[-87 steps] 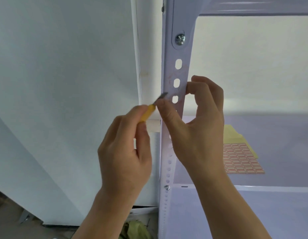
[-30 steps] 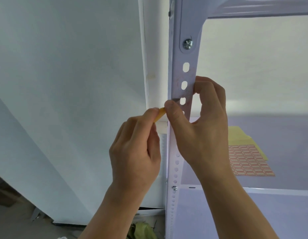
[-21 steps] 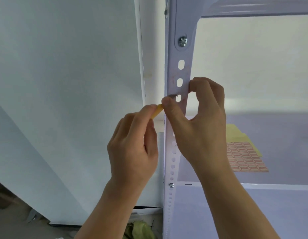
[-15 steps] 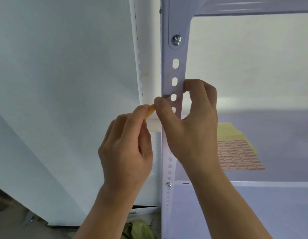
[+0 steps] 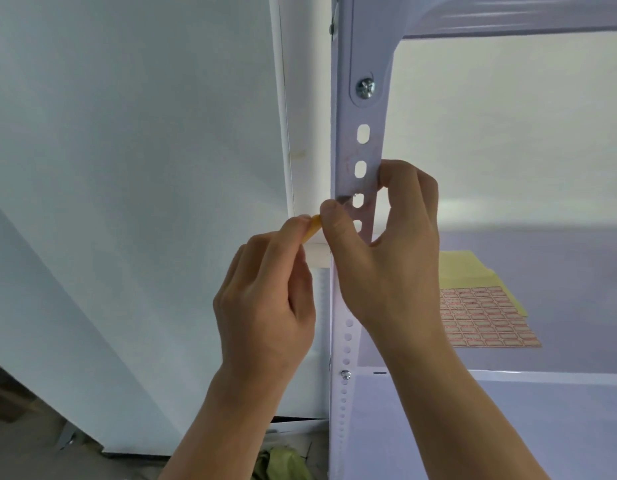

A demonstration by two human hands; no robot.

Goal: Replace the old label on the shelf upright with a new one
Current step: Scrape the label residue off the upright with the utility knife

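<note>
White-painted metal makes up the perforated shelf upright, a smooth vertical strip with a column of oval slots and a bright cross-head screw near its top. The left hand pinches a small yellow-handled scraper, its grip closed on the handle; the thin grey blade lies against the upright's left edge beside the third slot. The tool's long axis slants up and to the right from the left fingers to the metal. The right hand is wrapped round the upright, thumb on the front face touching the blade, fingers curled behind the right edge, so its grip is closed on the upright. The old label is hard to make out; only faint pinkish residue shows on the paint above the blade, so scraping seems to be in hand. The next stroke would likely run along the upright. A flat sheet of small red-bordered labels on yellowish backing lies on the pale shelf board, nearer the right hand.
</note>
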